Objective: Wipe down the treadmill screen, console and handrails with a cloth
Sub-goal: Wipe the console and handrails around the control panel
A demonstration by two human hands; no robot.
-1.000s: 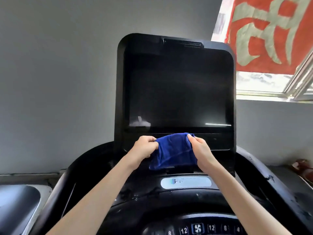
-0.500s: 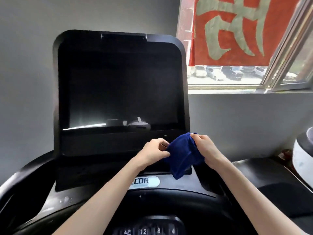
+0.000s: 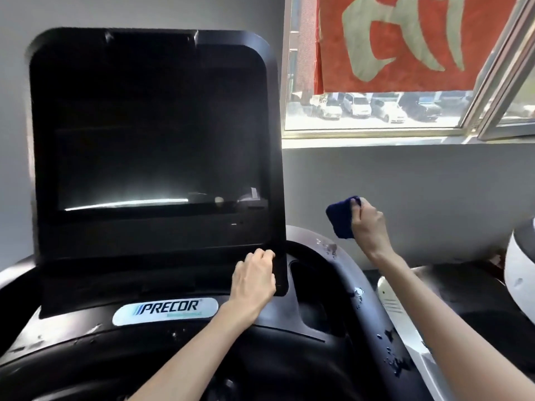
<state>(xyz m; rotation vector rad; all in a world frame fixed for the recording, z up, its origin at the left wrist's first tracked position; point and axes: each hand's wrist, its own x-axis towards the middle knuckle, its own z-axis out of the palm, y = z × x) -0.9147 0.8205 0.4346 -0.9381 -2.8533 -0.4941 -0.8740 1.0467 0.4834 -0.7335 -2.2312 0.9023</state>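
Cloth [image 3: 339, 219] aloft right of screen [image 3: 156, 157] edge

1. This is a fitness room, more a gym than a living space: a full-size commercial treadmill [image 3: 289, 357] fills most of the view.
2. Its large dark screen [image 3: 156, 140] stands upright over a black console [image 3: 72, 337] with a silver "PRECOR" badge [image 3: 165, 309]. A thick, curved black handrail [image 3: 356, 285] sweeps down the right side.
3. Just beside it on the right is a second machine [image 3: 518, 273] with a white moulded housing.
4. The wall [image 3: 405, 192] is plain grey paint.
5. A metal-framed window [image 3: 376, 134] looks down on rows of parked cars [image 3: 356, 105], which suggests an upper floor. A red banner [image 3: 405, 44] with large pale characters hangs across its top.
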